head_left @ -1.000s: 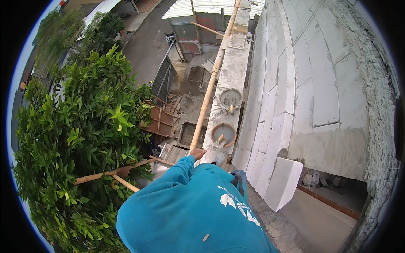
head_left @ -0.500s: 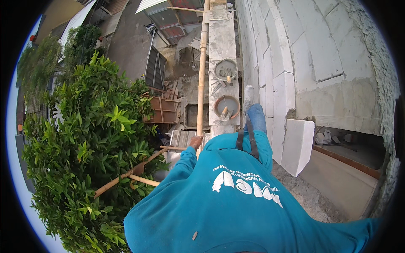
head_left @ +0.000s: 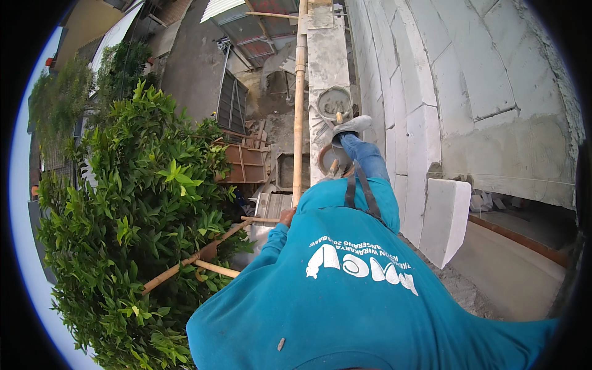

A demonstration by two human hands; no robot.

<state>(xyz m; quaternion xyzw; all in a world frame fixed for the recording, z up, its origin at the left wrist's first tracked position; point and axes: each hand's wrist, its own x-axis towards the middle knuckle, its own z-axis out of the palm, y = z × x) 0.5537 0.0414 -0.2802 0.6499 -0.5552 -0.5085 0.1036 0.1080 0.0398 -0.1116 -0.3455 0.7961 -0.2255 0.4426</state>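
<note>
My left hand is closed round a long bamboo pole, which runs beside the plank walkway. My torso hides the pole's near end. My right arm, in a teal sleeve, stretches to the lower right, and its hand is outside the picture. One jeans-clad leg extends forward, its pale, dusty shoe over the walkway between two mortar tubs. The nearer brown tub is partly covered by the leg and holds a wooden-handled tool. Behind the shoe sits the farther grey tub.
The narrow plank walkway runs along a pale block wall. One white block juts out near an opening on the right. Bamboo crosspieces stick into a leafy tree. Ground lies far below on the left.
My leg has swung left from beside the wall, so the shoe is now over the walkway between the tubs. My left hand has slid slightly nearer along the pole.
</note>
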